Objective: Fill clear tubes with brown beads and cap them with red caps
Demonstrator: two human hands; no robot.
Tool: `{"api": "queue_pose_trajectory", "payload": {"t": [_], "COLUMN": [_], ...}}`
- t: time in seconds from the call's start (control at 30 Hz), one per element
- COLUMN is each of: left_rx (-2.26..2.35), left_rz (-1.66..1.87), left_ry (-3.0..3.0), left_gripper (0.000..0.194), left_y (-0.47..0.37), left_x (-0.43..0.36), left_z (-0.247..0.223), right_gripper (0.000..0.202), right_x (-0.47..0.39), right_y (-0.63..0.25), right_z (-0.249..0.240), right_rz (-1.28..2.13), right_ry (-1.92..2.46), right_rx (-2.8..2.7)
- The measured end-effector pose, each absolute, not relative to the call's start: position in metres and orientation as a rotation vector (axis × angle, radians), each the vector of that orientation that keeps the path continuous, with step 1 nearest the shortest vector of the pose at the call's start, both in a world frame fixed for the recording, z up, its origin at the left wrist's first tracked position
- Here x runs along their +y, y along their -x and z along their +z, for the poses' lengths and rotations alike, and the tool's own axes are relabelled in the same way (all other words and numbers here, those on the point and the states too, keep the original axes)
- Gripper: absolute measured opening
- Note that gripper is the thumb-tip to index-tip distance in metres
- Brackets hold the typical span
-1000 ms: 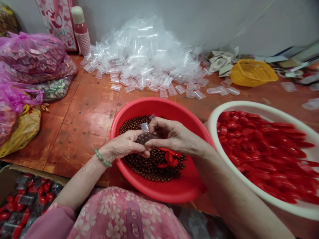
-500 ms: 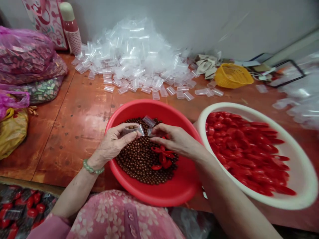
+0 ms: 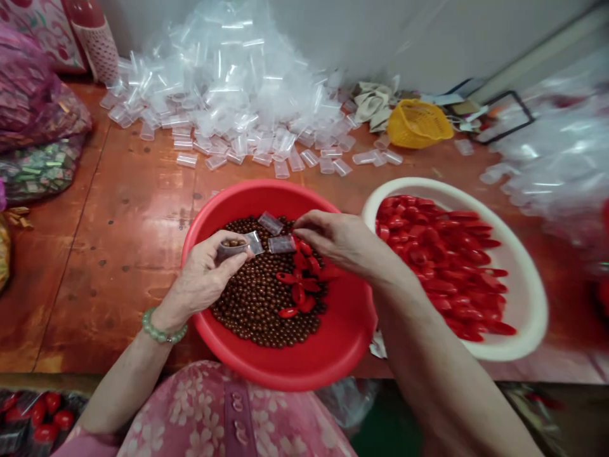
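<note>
Your left hand (image 3: 207,270) grips a clear tube (image 3: 253,242) of brown balls (image 3: 233,242) toward the red basin's (image 3: 346,324) left rim | your right hand (image 3: 330,238) crosses its right rim, fingers curled; cannot tell whether grasping

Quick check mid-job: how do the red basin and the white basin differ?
Contents: the red basin holds mostly brown balls with a few red pieces; the white basin shows a heap of red pieces only.
Place: the red basin is in front of the person; the white basin is to its right.
Hands: the left hand and right hand are over the red basin, neither over the white basin.
Shared: both hold red pieces.
</note>
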State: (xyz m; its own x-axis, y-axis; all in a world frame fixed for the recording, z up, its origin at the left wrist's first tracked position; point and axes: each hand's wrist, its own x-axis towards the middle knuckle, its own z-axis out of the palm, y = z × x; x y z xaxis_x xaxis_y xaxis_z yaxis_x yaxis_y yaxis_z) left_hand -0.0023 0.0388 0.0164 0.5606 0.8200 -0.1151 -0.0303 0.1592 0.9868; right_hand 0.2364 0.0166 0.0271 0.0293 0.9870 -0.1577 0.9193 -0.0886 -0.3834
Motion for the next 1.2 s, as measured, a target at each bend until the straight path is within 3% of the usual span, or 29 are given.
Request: {"api": "queue_pose_trajectory", "payload": {"t": [0.27, 0.37, 0.47, 0.57, 0.93, 1.2], "left_rx": [0.845, 0.823, 0.820, 0.805, 0.452, 0.325], "left_rz": [0.657, 0.632, 0.626, 0.599, 0.509, 0.450], "left_ry": [-1.312, -1.309, -1.306, -1.306, -0.799, -0.661], "left_gripper": [0.018, 0.019, 0.019, 0.018, 0.041, 0.051], "left_y": [0.000, -0.001, -0.002, -0.002, 0.010, 0.016], "left_x": [0.044, 0.044, 0.044, 0.043, 0.046, 0.047], "left_z": [0.020, 0.021, 0.020, 0.018, 0.011, 0.010], "right_gripper": [0.019, 0.023, 0.018, 0.011, 0.012, 0.029], "right_x": [-0.046, -0.063, -0.059, -0.043, -0.035, -0.035], "right_y": [-0.321, -0.300, -0.254, -0.220, -0.228, -0.222], "right_z": [0.049, 0.048, 0.035, 0.012, -0.021, 0.005], "right_rz": [-0.064, -0.093, 0.419, 0.553, 0.594, 0.923], "right_ry": [2.435, 2.266, 2.106, 2.212, 2.247, 1.714], "right_rx": [-1.865, -1.837, -2.162, -2.473, -2.479, -1.397]}}
